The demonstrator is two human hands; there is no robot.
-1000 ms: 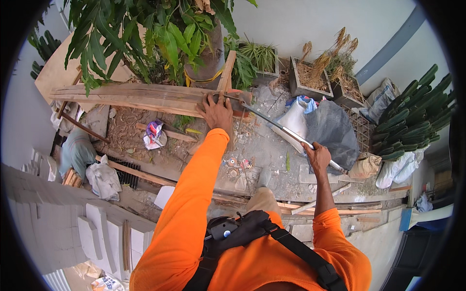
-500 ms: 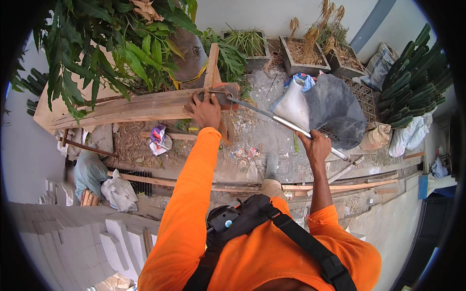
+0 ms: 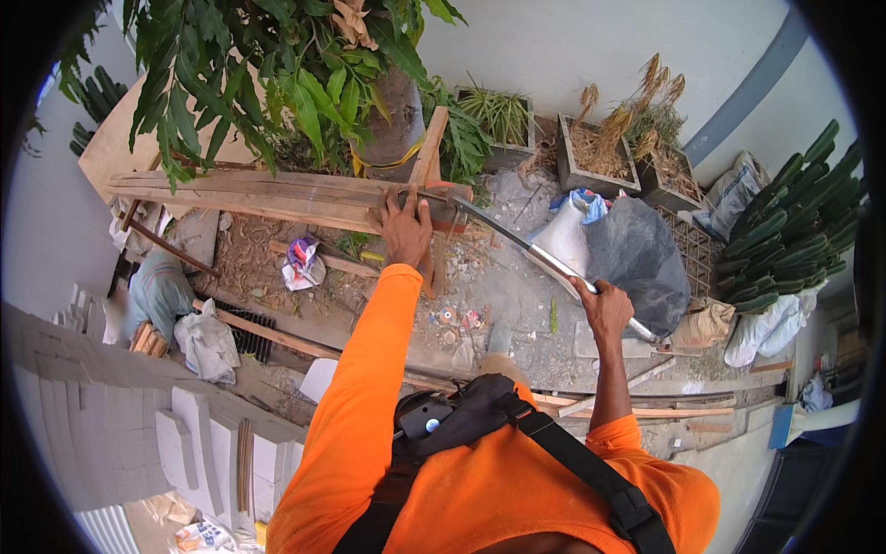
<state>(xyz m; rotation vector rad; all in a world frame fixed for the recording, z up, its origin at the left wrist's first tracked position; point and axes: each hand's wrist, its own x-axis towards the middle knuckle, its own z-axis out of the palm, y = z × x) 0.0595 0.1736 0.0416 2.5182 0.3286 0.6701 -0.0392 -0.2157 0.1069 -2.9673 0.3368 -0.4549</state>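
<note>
My right hand [image 3: 606, 312] is wrapped round a long metal bar [image 3: 521, 242], silvery near the hand and darker toward its far end. That end meets the right end of a wooden beam [image 3: 249, 196], where a thin dark rod [image 3: 430, 194] lies along the top. My left hand [image 3: 403, 231] lies on the beam just left of the bar's tip, fingers spread and pointing away from me, touching or very close to the rod. Whether the fingertips press on the rod I cannot tell. An upright wooden piece [image 3: 428, 148] stands against the beam's far side.
A leafy tree [image 3: 305, 83] overhangs the beam's left part. Beyond the bar lie a white sack [image 3: 563, 235] and a black plastic sheet [image 3: 637, 254]. Planters [image 3: 595, 162] and a cactus [image 3: 798, 226] stand farther off. Long timber strips [image 3: 637, 406] cross the ground near me.
The view has turned and shifted, so the beam and bar sit lower and tilted differently. Both hands keep their places, the left on the beam and the right round the bar.
</note>
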